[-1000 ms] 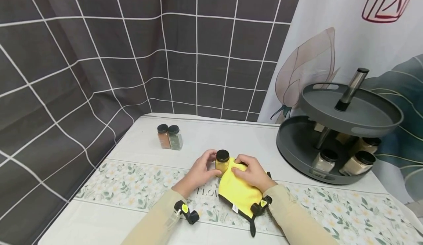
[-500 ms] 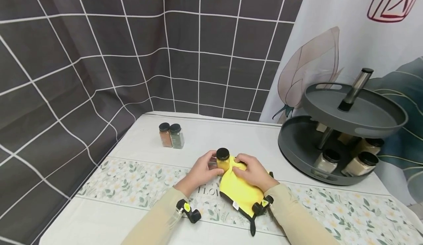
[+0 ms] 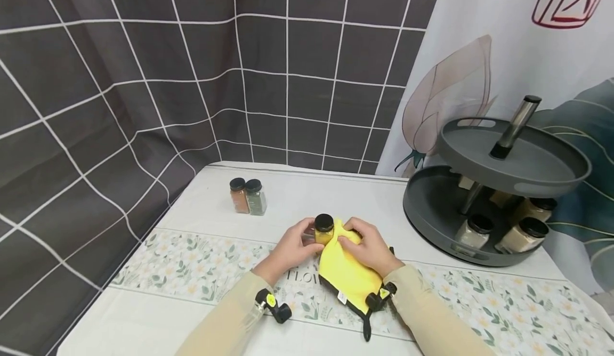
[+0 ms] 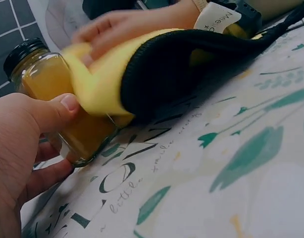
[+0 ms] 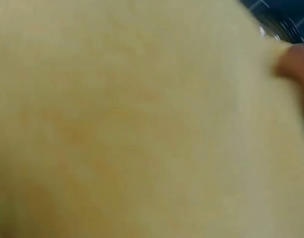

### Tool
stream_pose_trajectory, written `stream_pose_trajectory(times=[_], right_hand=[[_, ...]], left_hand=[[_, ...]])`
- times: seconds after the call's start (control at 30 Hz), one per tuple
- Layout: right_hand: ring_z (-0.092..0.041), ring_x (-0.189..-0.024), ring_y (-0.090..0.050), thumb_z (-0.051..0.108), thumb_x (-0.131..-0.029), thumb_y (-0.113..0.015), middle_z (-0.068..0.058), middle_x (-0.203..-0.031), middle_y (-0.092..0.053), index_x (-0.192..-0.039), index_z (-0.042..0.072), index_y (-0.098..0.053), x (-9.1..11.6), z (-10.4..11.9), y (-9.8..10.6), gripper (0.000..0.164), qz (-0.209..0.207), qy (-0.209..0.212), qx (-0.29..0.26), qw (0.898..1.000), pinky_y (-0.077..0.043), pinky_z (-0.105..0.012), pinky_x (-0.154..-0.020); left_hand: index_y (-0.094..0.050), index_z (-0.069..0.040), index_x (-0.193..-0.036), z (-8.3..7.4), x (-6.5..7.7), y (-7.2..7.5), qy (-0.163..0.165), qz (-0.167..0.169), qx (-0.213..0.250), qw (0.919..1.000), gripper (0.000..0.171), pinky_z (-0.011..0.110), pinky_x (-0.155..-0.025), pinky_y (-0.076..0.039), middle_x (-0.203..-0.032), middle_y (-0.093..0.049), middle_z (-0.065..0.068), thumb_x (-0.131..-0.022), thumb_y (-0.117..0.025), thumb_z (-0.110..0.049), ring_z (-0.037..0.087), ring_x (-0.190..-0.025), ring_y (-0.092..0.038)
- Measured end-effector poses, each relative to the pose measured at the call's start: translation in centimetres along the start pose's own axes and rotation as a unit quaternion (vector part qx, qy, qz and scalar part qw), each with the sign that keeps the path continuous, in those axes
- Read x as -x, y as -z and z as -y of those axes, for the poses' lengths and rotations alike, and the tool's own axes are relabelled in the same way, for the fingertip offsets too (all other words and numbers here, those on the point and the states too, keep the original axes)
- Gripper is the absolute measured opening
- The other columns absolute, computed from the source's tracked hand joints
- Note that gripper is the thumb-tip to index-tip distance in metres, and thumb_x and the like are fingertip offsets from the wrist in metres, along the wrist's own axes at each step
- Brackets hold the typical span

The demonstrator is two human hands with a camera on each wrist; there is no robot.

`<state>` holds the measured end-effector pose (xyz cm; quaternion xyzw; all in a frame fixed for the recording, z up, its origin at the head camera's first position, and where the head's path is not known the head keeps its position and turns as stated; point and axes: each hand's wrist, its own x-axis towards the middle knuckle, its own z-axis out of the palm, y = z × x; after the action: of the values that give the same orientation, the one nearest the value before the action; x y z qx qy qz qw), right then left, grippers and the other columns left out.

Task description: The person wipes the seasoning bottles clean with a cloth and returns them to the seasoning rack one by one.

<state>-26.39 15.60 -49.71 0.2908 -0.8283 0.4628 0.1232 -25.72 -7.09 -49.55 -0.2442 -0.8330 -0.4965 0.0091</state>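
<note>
My left hand (image 3: 293,248) grips a glass spice jar (image 4: 87,130) of yellow-brown powder with a black lid, thumb on the near side and fingers round the far side. Against the jar's right side lies a yellow cloth (image 3: 347,276) with a black edge, a white tag and a hanging loop. My right hand (image 3: 369,247) pinches the upper part of this cloth between thumb and fingers, beside the jar. In the right wrist view the blurred cloth (image 5: 142,129) covers nearly everything, with part of the thumb at the right edge.
Two spice jars, one reddish (image 3: 239,201) and one green (image 3: 256,203), stand together at the back left. A grey two-tier round tray (image 3: 443,239) stands at the right, with several jars on its lower tier. A dark gridded curtain (image 3: 307,100) hangs behind the table.
My right hand and the cloth's top edge shift slightly up beside the jar. The left hand keeps its grip on the jar in nearly the same place.
</note>
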Motion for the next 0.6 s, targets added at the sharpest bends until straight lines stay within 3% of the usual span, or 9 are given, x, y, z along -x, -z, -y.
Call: stream_pose_trajectory(times=[0.13,0.33,0.47,0.6], right_hand=[[-0.013,-0.066,-0.051,0.016,-0.084,-0.067,0.002,-0.083,-0.055,-0.089,0.020,-0.055,-0.07,0.21,-0.04,0.013,-0.011,0.001,-0.031,0.999,-0.047,-0.026,-0.053],[-0.010,-0.062,-0.047,0.020,-0.081,-0.069,0.008,-0.073,-0.050,-0.081,0.027,-0.053,-0.10,0.43,-0.08,0.018,0.047,-0.061,0.067,0.995,-0.042,-0.024,-0.051],[-0.010,-0.063,-0.046,0.023,-0.081,-0.069,0.009,-0.072,-0.049,-0.080,0.027,-0.053,-0.19,0.39,-0.23,0.016,0.062,-0.063,0.105,0.991,-0.041,-0.025,-0.053],[-0.011,-0.063,-0.049,0.028,-0.084,-0.066,0.008,-0.076,-0.053,-0.086,0.026,-0.055,-0.21,0.26,-0.36,0.012,0.061,-0.085,0.081,0.991,-0.044,-0.026,-0.053]], left_hand=[[-0.044,-0.017,-0.131,-0.32,0.04,0.06,-0.002,0.004,0.008,1.0000,0.058,0.022,-0.085,-0.048,-0.115,-0.054,0.000,-0.080,-0.071,-0.017,0.015,-0.102,-0.056],[-0.046,-0.016,-0.131,-0.20,-0.06,-0.01,-0.012,-0.015,0.004,0.9998,0.060,0.027,-0.086,-0.049,-0.117,-0.055,0.001,-0.078,-0.073,-0.022,0.017,-0.104,-0.056],[-0.050,-0.017,-0.128,0.06,0.02,-0.11,0.021,-0.036,0.038,0.9984,0.058,0.032,-0.088,-0.047,-0.114,-0.057,-0.001,-0.076,-0.075,-0.023,0.015,-0.103,-0.055],[-0.050,-0.018,-0.126,-0.28,0.19,0.08,0.057,-0.055,0.093,0.9925,0.055,0.035,-0.092,-0.044,-0.115,-0.058,-0.002,-0.077,-0.074,-0.019,0.014,-0.103,-0.055]])
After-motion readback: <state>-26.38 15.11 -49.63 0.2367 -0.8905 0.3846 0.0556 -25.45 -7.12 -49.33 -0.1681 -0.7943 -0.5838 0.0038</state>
